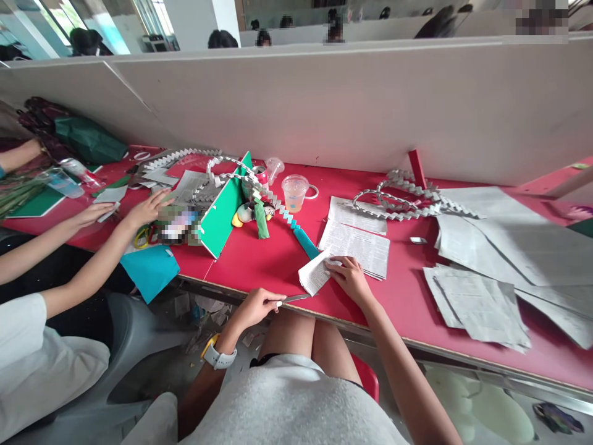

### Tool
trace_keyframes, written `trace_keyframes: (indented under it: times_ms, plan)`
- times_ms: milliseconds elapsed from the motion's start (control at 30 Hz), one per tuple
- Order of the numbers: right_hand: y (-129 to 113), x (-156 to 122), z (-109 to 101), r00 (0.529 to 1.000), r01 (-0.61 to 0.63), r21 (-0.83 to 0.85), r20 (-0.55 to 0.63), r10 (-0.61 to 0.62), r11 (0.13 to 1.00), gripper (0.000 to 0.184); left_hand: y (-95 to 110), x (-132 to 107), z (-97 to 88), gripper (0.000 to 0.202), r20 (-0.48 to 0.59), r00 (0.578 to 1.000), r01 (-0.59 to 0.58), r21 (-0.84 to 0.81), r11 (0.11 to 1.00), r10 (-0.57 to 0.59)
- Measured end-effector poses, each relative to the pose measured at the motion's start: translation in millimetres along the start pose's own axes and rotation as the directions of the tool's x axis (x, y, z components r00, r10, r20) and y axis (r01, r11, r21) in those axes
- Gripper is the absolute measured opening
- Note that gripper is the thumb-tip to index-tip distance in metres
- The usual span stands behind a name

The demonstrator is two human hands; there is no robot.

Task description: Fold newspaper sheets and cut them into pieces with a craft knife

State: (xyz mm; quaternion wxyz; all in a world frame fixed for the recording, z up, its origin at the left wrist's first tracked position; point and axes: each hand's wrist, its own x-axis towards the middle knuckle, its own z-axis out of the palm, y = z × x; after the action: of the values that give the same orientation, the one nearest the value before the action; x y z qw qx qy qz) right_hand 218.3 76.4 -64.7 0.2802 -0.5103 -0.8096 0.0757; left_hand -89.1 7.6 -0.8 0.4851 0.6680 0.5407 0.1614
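At the front edge of the red table, my left hand [259, 307] is closed round a knife [295, 298] with a thin grey blade pointing right. My right hand [351, 278] grips a folded piece of newspaper [315, 275] by its right side, just above the tabletop. The blade lies close below the paper; whether they touch I cannot tell. Behind the paper a teal folded strip [304, 242] joins a zigzag chain of folded paper [282, 212]. A stack of cut newspaper sheets [364, 247] lies beside my right hand.
A green board [225, 216] stands upright at left, near a penguin toy [243, 214] and a plastic cup [294, 194]. More paper chains [393, 210] and newspaper sheets [477, 303] lie at right. A co-worker's hands [146, 210] are over the table at left.
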Motion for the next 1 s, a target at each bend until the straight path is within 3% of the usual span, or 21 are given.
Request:
trace_keyframes:
  times_ms: [233,367,500,633,733,833,1000]
  plan:
    - [-4.3,1.5,-1.5,0.998,0.049,-0.073,-0.032,-0.052,0.996,0.029,-8.4,-2.8,-5.8,0.037,0.031,0.999,-0.013,-0.025,1.0,0.014]
    - [-20.8,-1.0,-12.5,0.993,0.12,-0.223,0.032,-0.116,0.967,0.03,-17.1,-10.0,-14.8,0.036,0.023,0.999,-0.024,-0.077,0.997,0.026]
    - [-54.6,-14.3,-23.3,0.99,0.047,-0.416,0.141,0.014,0.908,0.027,-27.6,-20.2,-27.1,0.04,-0.021,1.0,0.002,-0.167,0.986,-0.006]
    - [-69.8,-25.6,-27.1,0.984,-0.054,-0.405,0.133,0.117,0.913,0.031,-36.0,-26.4,-34.7,0.047,-0.094,0.995,0.016,-0.239,0.971,-0.039]
    - [-55.0,-28.0,-28.9,0.995,-0.04,-0.295,0.076,0.065,0.955,0.031,-39.0,-25.8,-32.7,0.053,-0.171,0.982,0.026,-0.287,0.957,-0.078]
    - [-42.5,-30.8,-29.2,0.992,0.012,-0.261,0.122,0.021,0.965,0.037,-39.5,-21.7,-24.3,0.055,-0.232,0.968,0.007,-0.336,0.942,-0.09]
    - [-74.0,-38.3,-24.5,0.961,-0.127,-0.425,0.17,0.217,0.896,0.034,-34.9,-13.5,-6.3,0.056,-0.348,0.934,-0.056,-0.356,0.933,-0.077]
